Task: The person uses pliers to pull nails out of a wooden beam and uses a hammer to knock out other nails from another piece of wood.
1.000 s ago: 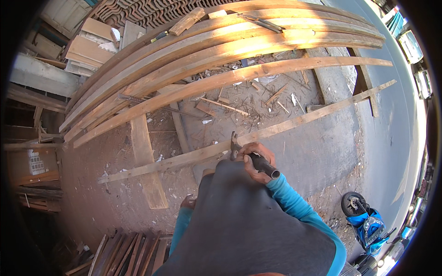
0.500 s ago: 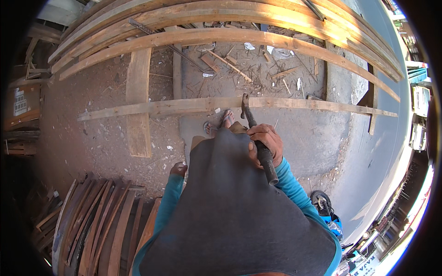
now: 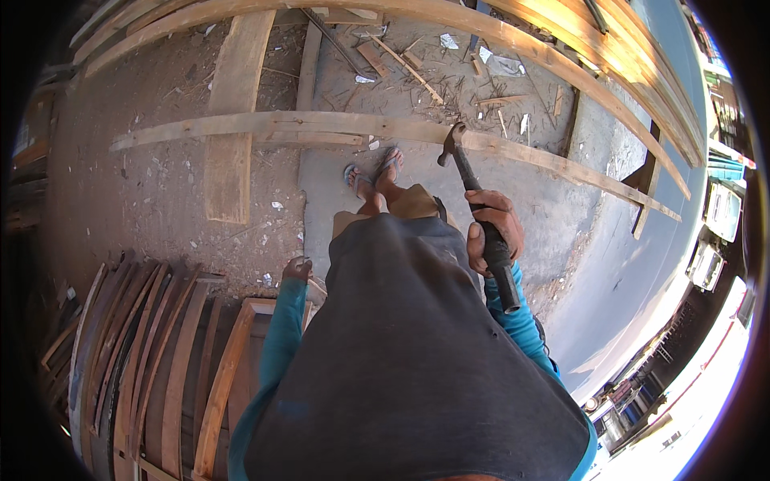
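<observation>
My right hand point(image 3: 497, 228) is wrapped around the dark handle of a claw hammer point(image 3: 470, 176), held in front of the right side of my dark apron. The hammer's head points away from me and overlaps, in view, a long narrow wooden board point(image 3: 353, 124) lying crosswise beyond my feet. Whether hammer and board touch cannot be told, but the hammer appears raised well above it. My left hand point(image 3: 297, 268) hangs low by my left side with its fingers curled; what they hold, if anything, is hidden.
A wide short plank point(image 3: 228, 180) lies under the long board at left. More long beams point(image 3: 545, 52) stretch across the far side. Scrap wood and litter point(image 3: 417, 72) cover the floor between. Wooden frames point(image 3: 160, 361) stand stacked at lower left. A grey surface point(image 3: 634, 264) runs along the right.
My view has shifted, so the boards sit higher in it and more of my sandalled feet shows. The hammer, still in my right hand, has moved to the right.
</observation>
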`<move>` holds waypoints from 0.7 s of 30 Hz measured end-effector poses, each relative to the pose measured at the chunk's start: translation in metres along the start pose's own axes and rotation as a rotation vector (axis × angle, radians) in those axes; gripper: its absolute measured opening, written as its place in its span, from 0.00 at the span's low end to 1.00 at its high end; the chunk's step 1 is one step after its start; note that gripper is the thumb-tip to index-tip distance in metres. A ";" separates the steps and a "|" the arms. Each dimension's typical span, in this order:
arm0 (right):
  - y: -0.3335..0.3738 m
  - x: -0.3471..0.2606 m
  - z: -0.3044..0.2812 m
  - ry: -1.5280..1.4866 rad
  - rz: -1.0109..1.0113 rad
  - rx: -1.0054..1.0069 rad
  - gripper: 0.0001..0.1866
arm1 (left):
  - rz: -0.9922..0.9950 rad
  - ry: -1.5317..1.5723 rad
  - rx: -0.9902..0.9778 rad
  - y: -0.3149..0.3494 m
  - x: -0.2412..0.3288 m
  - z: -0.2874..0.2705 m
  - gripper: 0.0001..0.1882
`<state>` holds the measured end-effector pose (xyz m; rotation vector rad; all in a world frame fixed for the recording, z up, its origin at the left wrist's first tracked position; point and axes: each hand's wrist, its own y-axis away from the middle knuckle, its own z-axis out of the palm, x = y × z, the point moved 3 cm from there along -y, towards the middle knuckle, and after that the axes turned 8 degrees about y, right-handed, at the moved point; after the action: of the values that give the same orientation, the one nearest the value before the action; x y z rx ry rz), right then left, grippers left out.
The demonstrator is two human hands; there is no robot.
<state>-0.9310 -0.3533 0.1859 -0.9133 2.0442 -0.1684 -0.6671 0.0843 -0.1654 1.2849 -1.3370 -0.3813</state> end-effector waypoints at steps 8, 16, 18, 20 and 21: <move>0.005 0.009 -0.005 -0.027 0.055 -0.005 0.13 | 0.075 0.016 0.145 0.015 0.030 0.014 0.31; -0.002 0.044 -0.039 -0.206 0.026 -0.088 0.12 | 0.155 0.131 0.276 0.061 -0.028 0.086 0.28; -0.022 0.058 -0.058 -0.309 0.025 -0.169 0.10 | -0.033 0.510 0.109 0.078 -0.134 0.106 0.24; -0.027 0.078 -0.072 -0.594 0.247 -0.128 0.08 | -0.065 0.317 0.108 0.078 -0.114 0.164 0.24; -0.026 0.089 -0.091 -0.571 0.233 -0.057 0.08 | -0.072 0.253 0.107 0.086 -0.094 0.177 0.24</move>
<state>-1.0175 -0.4499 0.1941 -0.6525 1.6049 0.2538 -0.8827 0.1098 -0.1869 1.4225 -1.1108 -0.1908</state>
